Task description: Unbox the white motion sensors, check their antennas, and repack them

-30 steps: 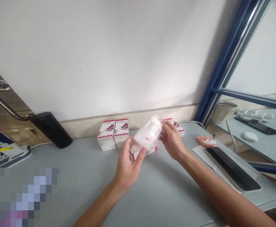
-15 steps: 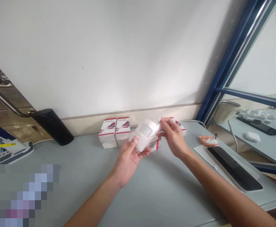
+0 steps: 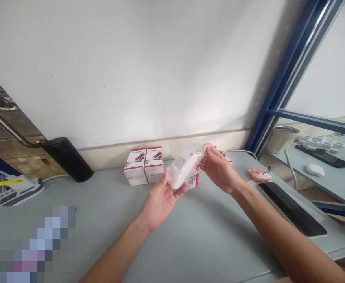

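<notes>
A white motion sensor [image 3: 183, 169] in a clear plastic bag is held up above the grey table [image 3: 172, 243], tilted on edge. My left hand [image 3: 162, 200] grips its lower left end, thumb on the near side and fingers beneath. At the upper right end, my right hand [image 3: 219, 167] pinches the gathered plastic of the bag. Behind the sensor stand red-and-white boxes: a banded pair [image 3: 144, 165] to the left, and another box [image 3: 192, 181] mostly hidden by the sensor and my right hand.
A black cylinder [image 3: 69, 159] leans by the wall at left, near a white device with a yellow strip [image 3: 14, 188]. At right lie an orange animal-faced case [image 3: 260, 175] and a black-topped slab [image 3: 292, 208]. Beyond a blue frame [image 3: 266, 98] are a cup [image 3: 283, 139] and white case [image 3: 315, 169].
The bagged sensor has turned, so its windowed front now faces more to the left and its side shows. My right hand has rotated with the bag's end; my left hand keeps its grip.
</notes>
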`<state>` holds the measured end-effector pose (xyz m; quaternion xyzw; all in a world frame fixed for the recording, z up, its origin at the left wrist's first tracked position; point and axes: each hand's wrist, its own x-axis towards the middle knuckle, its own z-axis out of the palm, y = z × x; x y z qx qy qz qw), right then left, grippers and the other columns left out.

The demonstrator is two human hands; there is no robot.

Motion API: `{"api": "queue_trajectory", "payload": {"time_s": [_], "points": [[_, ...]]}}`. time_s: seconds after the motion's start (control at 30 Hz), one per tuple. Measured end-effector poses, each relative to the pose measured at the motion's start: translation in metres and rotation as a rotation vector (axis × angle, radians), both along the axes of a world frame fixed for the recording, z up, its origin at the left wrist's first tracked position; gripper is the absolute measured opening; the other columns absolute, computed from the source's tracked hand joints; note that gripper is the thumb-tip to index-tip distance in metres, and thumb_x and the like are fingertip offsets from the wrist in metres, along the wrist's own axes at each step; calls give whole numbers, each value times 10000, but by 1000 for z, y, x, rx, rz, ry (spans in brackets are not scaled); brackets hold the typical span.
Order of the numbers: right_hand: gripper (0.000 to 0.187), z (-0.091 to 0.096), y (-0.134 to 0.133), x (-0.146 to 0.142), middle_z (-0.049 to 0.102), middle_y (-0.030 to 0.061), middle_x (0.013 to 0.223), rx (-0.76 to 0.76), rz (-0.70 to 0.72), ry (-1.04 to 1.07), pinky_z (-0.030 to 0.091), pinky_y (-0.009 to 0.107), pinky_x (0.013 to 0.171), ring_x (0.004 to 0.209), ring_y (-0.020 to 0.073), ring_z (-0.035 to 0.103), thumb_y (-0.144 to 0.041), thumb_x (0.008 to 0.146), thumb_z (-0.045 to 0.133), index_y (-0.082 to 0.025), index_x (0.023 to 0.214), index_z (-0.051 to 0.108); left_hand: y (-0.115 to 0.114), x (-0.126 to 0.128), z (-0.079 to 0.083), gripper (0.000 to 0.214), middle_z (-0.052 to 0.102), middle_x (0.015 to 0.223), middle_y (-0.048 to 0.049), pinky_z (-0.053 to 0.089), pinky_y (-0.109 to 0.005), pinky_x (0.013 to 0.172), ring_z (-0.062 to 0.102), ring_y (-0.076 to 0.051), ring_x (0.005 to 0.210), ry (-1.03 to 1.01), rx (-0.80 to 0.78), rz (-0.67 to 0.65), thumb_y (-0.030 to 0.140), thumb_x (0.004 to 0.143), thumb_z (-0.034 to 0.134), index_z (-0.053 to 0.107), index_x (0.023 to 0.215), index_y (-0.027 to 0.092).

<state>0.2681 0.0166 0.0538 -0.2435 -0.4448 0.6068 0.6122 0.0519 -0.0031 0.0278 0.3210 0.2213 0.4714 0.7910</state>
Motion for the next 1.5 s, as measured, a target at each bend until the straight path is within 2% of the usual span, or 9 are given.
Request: {"api": "queue_trajectory", "payload": {"time_s": [0.1,0.27,0.53,0.83,1.03,1.2,1.27,1.37,1.5], "points": [[268,1,-1,0,610,-23,866,28,-46,-12,494,259,672,736,142,568,-513,921,759,-273,898,642,0,0,0,373,631,1503,-105,571,-320,1029,684,-201,1194,-20,17,-34,406,1039,620,706,1329,189],[250,4,-1,2,659,-20,944,16,-95,1,478,254,630,701,134,549,-503,930,743,-276,892,645,-4,0,3,370,688,1413,-115,579,-325,1017,726,-197,1076,-19,4,-67,411,1028,637,722,1299,175],[260,7,-4,2,697,12,1011,-12,-132,-65,553,334,784,876,200,644,-538,946,677,-283,903,655,-11,3,-1,399,738,1310,-135,566,-369,1058,748,-238,1105,-54,-12,-113,412,1014,660,698,1322,160],[256,15,-6,10,733,27,1121,21,-163,-54,605,373,855,996,232,691,-536,904,731,-290,973,727,-12,9,-11,390,753,1277,-134,548,-379,1084,759,-229,1071,-11,-88,-130,397,1019,654,698,1306,136],[212,10,14,32,727,6,1161,48,-375,70,609,300,906,1142,193,695,-481,906,761,-298,990,694,-8,1,-8,346,742,1311,-149,543,-406,1096,751,-263,1114,16,-42,-150,288,988,684,704,1289,119],[309,-17,37,45,649,-37,860,-30,-729,13,597,252,736,823,131,684,-493,784,872,-281,878,668,-7,-2,-4,297,735,1305,-154,588,-356,943,747,-238,1032,32,-71,-109,250,952,705,733,1215,115],[337,-26,41,43,657,-31,840,-73,-724,-43,591,260,703,789,136,681,-503,761,881,-272,900,678,-7,-1,-4,309,734,1285,-159,580,-331,870,730,-199,932,62,-56,-84,245,952,710,720,1235,121],[337,-34,41,36,714,7,891,-145,-611,-201,583,291,687,813,174,706,-507,779,853,-255,934,692,-7,1,-4,332,725,1263,-154,543,-318,801,673,-161,829,85,-41,-73,253,959,711,693,1274,149],[325,-43,39,29,763,56,988,-172,-489,-543,559,349,782,894,223,714,-467,866,772,-253,1106,725,-7,3,-2,371,724,1153,-152,507,-356,777,641,-199,827,30,-83,-69,438,993,644,697,1242,168]]}}
